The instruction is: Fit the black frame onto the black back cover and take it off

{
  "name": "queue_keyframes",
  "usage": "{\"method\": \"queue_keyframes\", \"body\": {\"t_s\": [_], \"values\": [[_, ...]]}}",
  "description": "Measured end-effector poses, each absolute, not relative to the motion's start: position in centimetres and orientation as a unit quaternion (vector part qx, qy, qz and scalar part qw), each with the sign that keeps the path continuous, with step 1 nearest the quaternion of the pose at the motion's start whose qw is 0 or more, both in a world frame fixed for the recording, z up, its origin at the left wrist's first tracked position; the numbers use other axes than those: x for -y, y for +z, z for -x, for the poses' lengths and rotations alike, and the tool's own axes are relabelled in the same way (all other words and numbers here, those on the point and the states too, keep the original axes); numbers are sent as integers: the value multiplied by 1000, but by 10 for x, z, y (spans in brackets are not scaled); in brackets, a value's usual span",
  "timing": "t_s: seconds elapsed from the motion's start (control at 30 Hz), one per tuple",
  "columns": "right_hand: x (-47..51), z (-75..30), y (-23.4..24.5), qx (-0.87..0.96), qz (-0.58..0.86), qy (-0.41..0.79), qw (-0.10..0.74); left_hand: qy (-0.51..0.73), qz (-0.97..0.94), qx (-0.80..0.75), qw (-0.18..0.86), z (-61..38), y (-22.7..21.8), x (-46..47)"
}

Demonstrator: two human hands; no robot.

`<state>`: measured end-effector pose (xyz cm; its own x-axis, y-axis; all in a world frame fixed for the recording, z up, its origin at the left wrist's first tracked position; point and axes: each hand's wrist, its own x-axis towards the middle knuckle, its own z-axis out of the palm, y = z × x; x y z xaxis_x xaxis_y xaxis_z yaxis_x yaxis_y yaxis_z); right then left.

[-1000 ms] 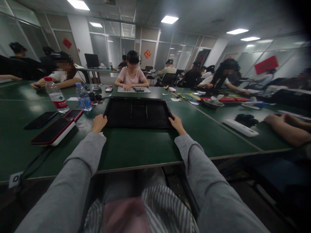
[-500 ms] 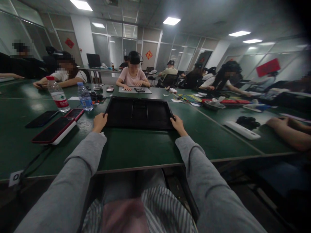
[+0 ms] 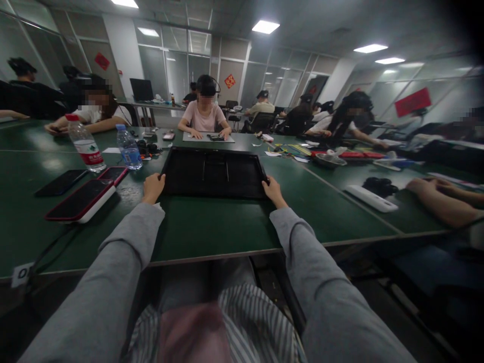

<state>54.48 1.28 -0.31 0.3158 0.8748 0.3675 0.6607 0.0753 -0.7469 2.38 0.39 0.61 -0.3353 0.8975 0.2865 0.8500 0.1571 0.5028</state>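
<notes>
A wide black rectangular tray (image 3: 181, 176) with a raised rim lies on the green table in front of me. Two thin metal rods and a dark bar show at its middle. My left hand (image 3: 153, 188) is closed round its left edge, thumb on the rim. On the opposite edge my right hand (image 3: 273, 190) grips the rim in the same way. The undersides of the fingers are hidden by the tray.
Left of the tray stand a red-capped bottle (image 3: 86, 146) and a blue-capped bottle (image 3: 129, 148), near a red-edged phone (image 3: 81, 199) and a dark phone (image 3: 60, 182). At right lie a white power strip (image 3: 371, 198) and a co-worker's arms (image 3: 446, 201). Another person (image 3: 204, 113) sits opposite.
The view has shifted slightly, so the scene sits a little higher and further left. Both hands keep their hold on the tray, which stays in place on the table.
</notes>
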Motion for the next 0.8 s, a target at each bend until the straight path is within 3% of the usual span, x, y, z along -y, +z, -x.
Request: {"method": "queue_keyframes", "body": {"t_s": [0.63,0.8], "values": [[-22,-559,-2,539,632,238,504,299,-574,-761,50,-6,4,-9],[-36,-560,-11,508,602,327,522,281,-578,-765,37,-7,3,-8]]}}
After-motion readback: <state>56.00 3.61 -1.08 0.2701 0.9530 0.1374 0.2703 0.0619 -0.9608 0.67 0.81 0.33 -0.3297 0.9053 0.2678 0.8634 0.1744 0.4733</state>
